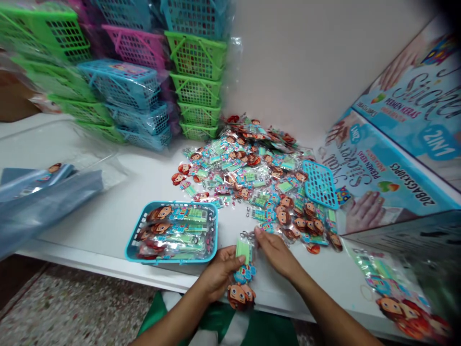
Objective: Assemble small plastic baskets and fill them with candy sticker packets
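My left hand (221, 271) grips a small stack of clear printed packets (244, 252) with green contents and cartoon heads, its thumb across the front. At their upper end, the fingers of my right hand (272, 252) are closed at the edge of the same packets; the exact contact is partly hidden. Left of my hands stands a blue plastic basket (127, 250) holding several packets (180, 228) laid in rows. Beyond my right hand a loose heap of similar packets (248, 168) spreads over the white table (108, 187).
Stacked green (198, 86), blue (140, 120) and pink baskets (139, 45) stand at the back left. A blue lattice lid (320, 185) leans by printed cartons (392, 168) on the right. Clear plastic wrapping (90, 149) lies left, and a larger bundle of packets (399, 293) at the lower right.
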A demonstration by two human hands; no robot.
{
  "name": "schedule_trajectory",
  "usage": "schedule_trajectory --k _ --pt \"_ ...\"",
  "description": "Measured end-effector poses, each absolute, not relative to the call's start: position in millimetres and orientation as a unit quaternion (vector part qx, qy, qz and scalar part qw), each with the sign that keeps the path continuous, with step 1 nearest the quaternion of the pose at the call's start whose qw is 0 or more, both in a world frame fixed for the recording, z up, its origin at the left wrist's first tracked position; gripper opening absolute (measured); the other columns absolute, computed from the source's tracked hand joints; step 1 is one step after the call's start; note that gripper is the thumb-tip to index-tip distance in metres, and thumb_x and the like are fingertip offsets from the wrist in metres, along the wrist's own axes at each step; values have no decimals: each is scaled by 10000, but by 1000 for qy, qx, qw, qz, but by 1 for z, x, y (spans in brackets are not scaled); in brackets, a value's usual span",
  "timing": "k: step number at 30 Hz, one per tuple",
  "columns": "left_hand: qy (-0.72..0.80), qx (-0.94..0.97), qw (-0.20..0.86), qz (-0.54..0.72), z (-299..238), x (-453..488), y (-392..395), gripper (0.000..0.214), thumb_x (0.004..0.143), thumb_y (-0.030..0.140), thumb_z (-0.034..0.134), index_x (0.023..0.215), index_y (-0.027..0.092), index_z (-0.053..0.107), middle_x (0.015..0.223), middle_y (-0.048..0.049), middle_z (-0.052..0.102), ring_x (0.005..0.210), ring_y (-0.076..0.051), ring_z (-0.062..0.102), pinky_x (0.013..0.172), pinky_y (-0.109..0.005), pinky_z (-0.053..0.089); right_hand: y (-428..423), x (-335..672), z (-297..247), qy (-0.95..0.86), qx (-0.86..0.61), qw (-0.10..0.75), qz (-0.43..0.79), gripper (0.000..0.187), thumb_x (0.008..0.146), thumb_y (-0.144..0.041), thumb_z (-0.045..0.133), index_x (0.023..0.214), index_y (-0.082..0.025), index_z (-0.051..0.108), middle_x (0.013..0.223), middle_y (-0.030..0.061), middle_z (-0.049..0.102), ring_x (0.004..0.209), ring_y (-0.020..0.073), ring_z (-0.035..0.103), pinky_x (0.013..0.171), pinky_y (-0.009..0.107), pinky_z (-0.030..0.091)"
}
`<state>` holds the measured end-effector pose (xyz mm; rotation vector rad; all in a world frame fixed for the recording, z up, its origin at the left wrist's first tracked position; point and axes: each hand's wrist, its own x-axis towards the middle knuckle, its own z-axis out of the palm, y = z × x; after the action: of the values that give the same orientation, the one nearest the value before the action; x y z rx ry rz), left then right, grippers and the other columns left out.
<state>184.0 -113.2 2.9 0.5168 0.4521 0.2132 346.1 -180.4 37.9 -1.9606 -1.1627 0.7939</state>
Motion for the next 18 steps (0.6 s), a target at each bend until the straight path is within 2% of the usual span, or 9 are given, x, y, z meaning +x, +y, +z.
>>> schedule_trajectory --k 2,5,8,10,14,18 --pt "266 228 929 115 1 184 -112 208 731 198 699 886 86 616 754 -66 649 608 -104 599 577 -200 456 -174 367 33 -501 -801 275 178 396 930 -477 343 953 -183 607 890 63 626 839 216 553 746 330 421" --pt "333 192 914 131 1 185 -112 265 721 152 687 952 137 557 850 -72 668 676 -137 630 623 -246 495 -158 401 23 -552 -825 119 -21 435 864 -407 513 1209 -144 530 1196 159 546 1077 297 472 880 399 370" --pt "350 182 909 135 0 187 -113 320 725 153 680 987 178 498 909 -77 671 749 -180 645 674 -337 527 -141 426 20 -581 -810 13 -72 309 873 -340 516 1115 -168 602 1091 141 593 1027 294 483 872 409 347" --pt "344 183 911 137 0 187 -115 332 728 164 679 993 185 479 942 -87 669 774 -191 645 687 -363 531 -132 436 26 -587 -805 15 -81 227 890 -319 491 1005 -189 639 983 108 619 979 277 499 849 399 342" --pt "347 199 904 152 -2 190 -118 322 723 181 685 981 165 495 945 -97 662 771 -171 641 687 -300 512 -133 433 49 -563 -814 127 -72 193 885 -326 495 930 -186 621 967 88 624 956 252 520 824 364 357" --pt "351 223 889 193 -2 198 -122 291 740 253 683 971 162 530 892 -65 649 734 -143 624 664 -251 485 -156 385 61 -560 -794 205 118 202 918 -349 416 895 -211 562 782 11 626 713 172 570 647 279 402"
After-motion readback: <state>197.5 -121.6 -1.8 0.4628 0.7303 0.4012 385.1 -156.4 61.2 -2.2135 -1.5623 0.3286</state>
